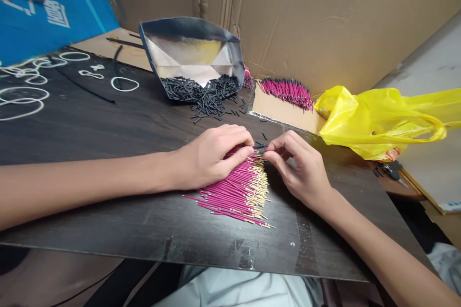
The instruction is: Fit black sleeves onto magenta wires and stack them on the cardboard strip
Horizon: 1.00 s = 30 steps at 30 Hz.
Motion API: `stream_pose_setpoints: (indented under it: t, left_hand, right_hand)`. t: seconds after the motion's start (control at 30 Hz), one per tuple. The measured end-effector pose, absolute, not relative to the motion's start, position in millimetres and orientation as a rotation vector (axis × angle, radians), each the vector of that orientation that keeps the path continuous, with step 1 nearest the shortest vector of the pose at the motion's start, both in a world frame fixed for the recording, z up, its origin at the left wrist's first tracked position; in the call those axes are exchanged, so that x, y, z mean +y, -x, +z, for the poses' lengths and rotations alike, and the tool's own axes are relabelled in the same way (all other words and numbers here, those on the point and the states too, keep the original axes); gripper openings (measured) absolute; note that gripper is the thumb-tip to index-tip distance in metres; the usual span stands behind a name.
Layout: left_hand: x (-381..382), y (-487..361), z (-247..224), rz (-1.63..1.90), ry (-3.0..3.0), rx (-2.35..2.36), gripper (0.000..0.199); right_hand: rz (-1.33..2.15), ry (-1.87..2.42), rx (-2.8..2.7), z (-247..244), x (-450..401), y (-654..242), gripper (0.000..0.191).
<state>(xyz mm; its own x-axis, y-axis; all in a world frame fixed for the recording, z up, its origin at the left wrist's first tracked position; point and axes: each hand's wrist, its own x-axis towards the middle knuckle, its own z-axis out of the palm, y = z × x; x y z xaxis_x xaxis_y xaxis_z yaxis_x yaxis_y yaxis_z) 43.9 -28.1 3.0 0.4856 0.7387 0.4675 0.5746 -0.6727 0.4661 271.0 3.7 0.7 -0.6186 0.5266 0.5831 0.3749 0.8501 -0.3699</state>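
Observation:
A fan of thin magenta wires (230, 187) with gold metal tips lies on the dark table. My left hand (219, 156) rests over the upper part of this pile, its thumb and forefinger closed around wire near the tips. Just to the right, my right hand (298, 163) pinches a short black sleeve (260, 147) between thumb and forefinger, at the upper end of the row of gold tips. The fingertips of both hands are nearly touching. Whether the sleeve sits on a tip is too small to tell.
Many short black sleeves (207, 96) spill from a folded box (192, 29) behind my hands. Finished-looking magenta wires with black ends (288, 93) lie on cardboard (281, 112). A yellow plastic bag (374, 120) is at right, white rubber bands (125, 84) at left.

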Motion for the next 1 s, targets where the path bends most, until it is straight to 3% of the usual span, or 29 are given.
stream_pose_setpoints:
  t: [0.3, 0.5, 0.77, 1.0]
  left_hand:
    - [-26, -43, 10, 0.877, -2.355, 1.101, 0.021]
    - [-24, -41, 14, 0.849, -2.211, 1.185, 0.027]
    - [-22, -41, 13, 0.821, -2.097, 1.234, 0.03]
    - [-19, -41, 10, 0.849, -2.112, 1.252, 0.028]
  right_hand:
    - [0.356, 0.671, -2.298, 0, 6, -270, 0.01]
    - [0.35, 0.707, -2.249, 5, 5, -273, 0.001]
    - [0.346, 0.671, -2.301, 7, 3, -272, 0.009]
    - [0.16, 0.703, -2.398, 3, 3, -274, 0.012]
